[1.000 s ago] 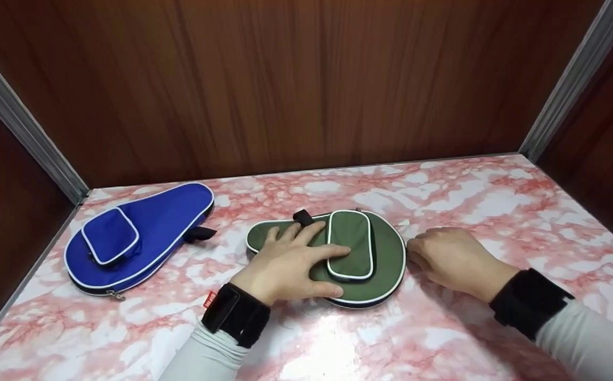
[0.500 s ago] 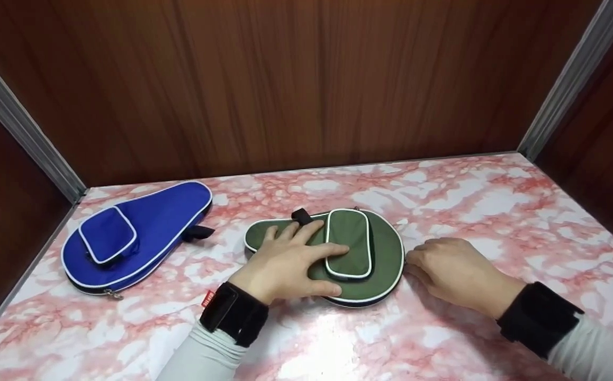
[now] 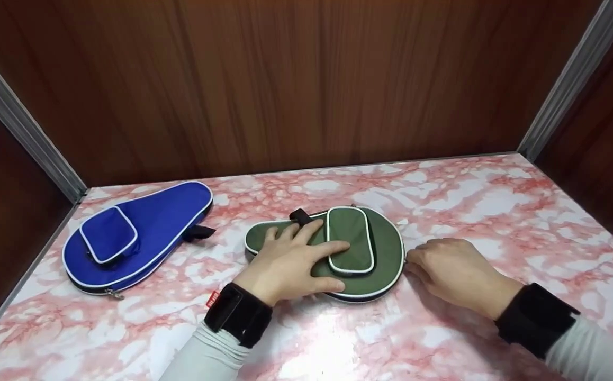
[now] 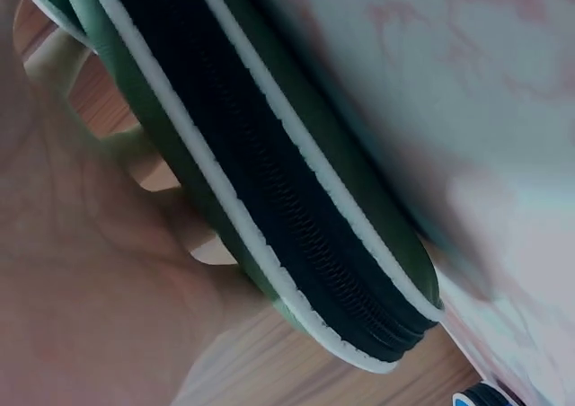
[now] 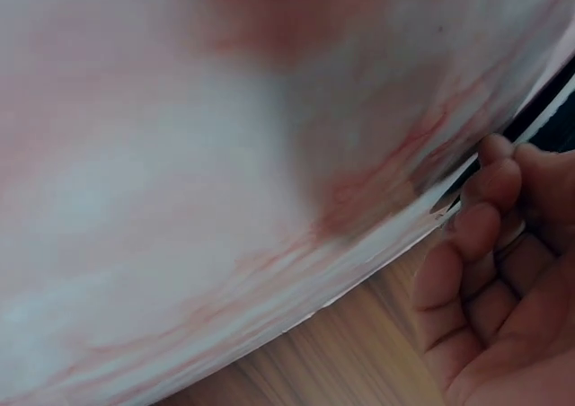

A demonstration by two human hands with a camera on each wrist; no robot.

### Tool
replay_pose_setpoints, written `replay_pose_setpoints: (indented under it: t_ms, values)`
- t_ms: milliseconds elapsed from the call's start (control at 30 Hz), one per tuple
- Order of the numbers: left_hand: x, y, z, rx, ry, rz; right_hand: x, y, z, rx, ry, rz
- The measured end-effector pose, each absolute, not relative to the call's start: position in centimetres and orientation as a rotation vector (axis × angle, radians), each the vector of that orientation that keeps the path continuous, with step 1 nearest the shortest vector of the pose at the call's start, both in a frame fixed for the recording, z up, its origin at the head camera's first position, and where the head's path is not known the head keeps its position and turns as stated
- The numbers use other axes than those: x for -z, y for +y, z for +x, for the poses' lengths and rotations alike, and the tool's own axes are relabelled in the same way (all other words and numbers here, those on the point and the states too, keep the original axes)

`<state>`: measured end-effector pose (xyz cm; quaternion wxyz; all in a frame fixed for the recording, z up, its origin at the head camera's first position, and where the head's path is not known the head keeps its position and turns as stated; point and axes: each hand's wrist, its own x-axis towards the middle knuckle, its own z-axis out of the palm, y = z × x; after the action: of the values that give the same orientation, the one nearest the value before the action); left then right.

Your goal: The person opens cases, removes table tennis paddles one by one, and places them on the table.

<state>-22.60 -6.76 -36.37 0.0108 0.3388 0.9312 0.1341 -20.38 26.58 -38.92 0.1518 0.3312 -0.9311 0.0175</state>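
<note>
A green table tennis bat case point(image 3: 389, 238) with white piping and a raised pocket lies flat on the table, round end to the right. My left hand point(image 3: 288, 264) rests spread across its narrow part, thumb and index finger reaching the pocket area. At the case's right edge, my right hand point(image 3: 457, 270) has curled fingers and pinches the zipper pull, which is mostly hidden by the fingertips. The left wrist view shows the closed zipper point(image 4: 305, 226) along the case's narrow end. In the right wrist view, the thumb and fingertips point(image 5: 494, 181) meet beside the dark case edge.
A blue bat case point(image 3: 163, 222) with a pocket and black strap lies to the left, its metal zipper pull point(image 3: 115, 294) hanging at the near edge. Wooden panels point(image 3: 306, 90) enclose the pink marbled table point(image 3: 470, 196) at the back and sides.
My right hand shifts slightly toward me, then stays at the case's edge. The green case's round end turns a little away from me. The left hand stays on it.
</note>
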Motion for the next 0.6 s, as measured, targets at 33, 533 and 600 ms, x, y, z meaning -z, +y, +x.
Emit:
replay_pose_setpoints:
  t_ms: [33,533,600]
  values:
    - [36.3,-6.9,-22.7,-0.433,2.907,1.062,38.8,26.6,-20.7,-0.054,-2.686,0.932]
    - [37.3,-7.7,-23.5,-0.592,2.864,0.945,38.0,27.0,-25.1,-0.007,-2.797,0.801]
    - [37.3,-7.6,-23.5,-0.596,2.868,0.934,38.1,26.9,-25.2,-0.001,-2.793,0.802]
